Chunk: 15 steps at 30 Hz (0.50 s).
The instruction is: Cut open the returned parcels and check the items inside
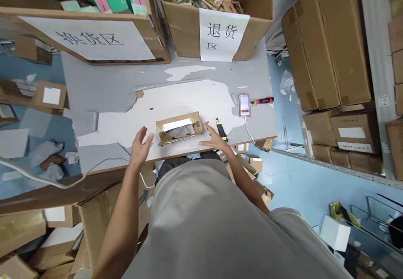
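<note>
A small cardboard box point(161, 128), its side torn or cut open, lies on the table near the front edge. Something greyish, perhaps wrapping, shows inside, and a white label strip runs along its top. To its left, my left hand point(139, 146) hovers with fingers apart, not touching it. On the other side my right hand point(214, 139) has its fingers spread close to the box's right end, holding nothing. Just right of that hand lies a black and yellow utility knife point(221, 129).
A phone point(244, 105) on a white cable lies at the table's right, beside a red and black handled tool point(264, 100). Two large cartons with paper signs, the left carton point(163, 39) and the right carton point(185, 31), stand at the back. Shelved boxes point(352, 132) line the right.
</note>
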Available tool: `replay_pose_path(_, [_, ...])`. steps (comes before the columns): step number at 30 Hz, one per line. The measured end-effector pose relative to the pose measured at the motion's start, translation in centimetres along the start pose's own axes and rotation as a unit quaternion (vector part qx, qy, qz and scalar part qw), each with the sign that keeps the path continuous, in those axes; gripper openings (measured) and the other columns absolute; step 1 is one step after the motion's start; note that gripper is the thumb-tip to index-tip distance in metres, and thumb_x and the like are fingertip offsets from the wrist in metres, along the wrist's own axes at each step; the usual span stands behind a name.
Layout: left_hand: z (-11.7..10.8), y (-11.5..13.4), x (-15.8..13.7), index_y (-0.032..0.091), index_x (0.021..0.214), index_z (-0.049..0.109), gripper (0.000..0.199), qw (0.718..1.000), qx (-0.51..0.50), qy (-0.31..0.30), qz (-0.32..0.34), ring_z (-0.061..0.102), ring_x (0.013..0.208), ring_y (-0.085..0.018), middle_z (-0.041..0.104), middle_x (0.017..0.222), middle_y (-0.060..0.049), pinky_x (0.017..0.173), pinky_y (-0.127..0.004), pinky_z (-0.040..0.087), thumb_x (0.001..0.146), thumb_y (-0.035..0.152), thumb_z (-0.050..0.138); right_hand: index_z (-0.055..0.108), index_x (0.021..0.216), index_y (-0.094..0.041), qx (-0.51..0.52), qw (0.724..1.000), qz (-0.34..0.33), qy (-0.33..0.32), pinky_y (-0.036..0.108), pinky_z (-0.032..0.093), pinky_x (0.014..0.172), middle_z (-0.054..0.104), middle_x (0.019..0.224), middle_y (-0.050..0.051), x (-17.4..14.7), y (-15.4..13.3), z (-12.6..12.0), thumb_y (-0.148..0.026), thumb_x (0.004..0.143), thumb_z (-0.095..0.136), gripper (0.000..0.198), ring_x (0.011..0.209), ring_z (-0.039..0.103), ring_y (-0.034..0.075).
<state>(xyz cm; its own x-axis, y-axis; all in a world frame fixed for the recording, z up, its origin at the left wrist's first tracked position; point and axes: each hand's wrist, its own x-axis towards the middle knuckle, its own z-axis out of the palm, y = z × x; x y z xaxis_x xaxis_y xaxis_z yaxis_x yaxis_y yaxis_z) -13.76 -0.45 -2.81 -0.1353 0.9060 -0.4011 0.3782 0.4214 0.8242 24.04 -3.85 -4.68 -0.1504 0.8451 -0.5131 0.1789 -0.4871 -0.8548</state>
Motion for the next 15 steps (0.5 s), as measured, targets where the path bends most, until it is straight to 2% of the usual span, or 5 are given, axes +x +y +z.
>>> replay_pose_path(3, [1.7,0.2,-0.4,0.018,0.175,0.057,0.101,0.996,-0.036,-0.065,-0.048,0.058,0.169,-0.042,0.056,0.182,-0.028,0.138,-0.058,0.052,0.089,0.053,0.097,0.036,0.193,-0.030,-0.006,0.998,-0.012,0.066,0.055,0.043,0.146,0.039,0.197,0.015,1.4,-0.8,1.4,-0.076,0.076,0.106,0.144,0.182,0.042,0.039])
replay_pose_path(5, [3.1,1.2,-0.1,0.015,0.167,0.063,0.089,0.997,-0.027,-0.057,-0.040,0.070,0.158,-0.039,0.067,0.171,-0.027,0.133,-0.054,0.058,0.090,0.045,0.095,0.040,0.192,-0.025,0.000,0.994,-0.012,0.112,0.051,0.052,0.140,0.052,0.189,0.017,2.9,-1.5,2.6,-0.074,0.091,0.096,0.125,0.173,0.056,0.037])
replay_pose_path(8, [3.9,2.6,0.6,0.011,0.149,0.074,0.063,1.000,0.013,-0.021,-0.010,0.082,0.138,-0.036,0.081,0.150,-0.023,0.124,-0.051,0.065,0.093,0.038,0.088,0.059,0.180,-0.018,-0.036,0.984,-0.026,0.174,0.048,0.060,0.132,0.070,0.172,0.020,3.8,-2.4,4.2,-0.067,0.105,0.084,0.093,0.154,0.073,0.036])
replay_pose_path(11, [3.5,3.0,0.7,0.012,0.143,0.078,0.057,0.998,0.024,-0.042,0.035,0.083,0.132,-0.035,0.084,0.144,-0.020,0.123,-0.050,0.066,0.092,0.037,0.088,0.073,0.167,-0.019,-0.067,0.968,-0.038,0.237,0.045,0.062,0.128,0.079,0.158,0.018,1.7,-1.9,5.5,-0.065,0.108,0.081,0.075,0.140,0.079,0.034])
replay_pose_path(15, [3.8,2.2,-0.3,0.013,0.146,0.077,0.061,0.987,0.035,-0.136,0.080,0.082,0.135,-0.036,0.083,0.147,-0.018,0.122,-0.052,0.067,0.091,0.038,0.088,0.070,0.170,-0.025,-0.016,0.946,-0.020,0.323,0.044,0.066,0.123,0.076,0.163,0.015,-5.1,1.9,8.0,-0.068,0.108,0.079,0.076,0.139,0.079,0.031])
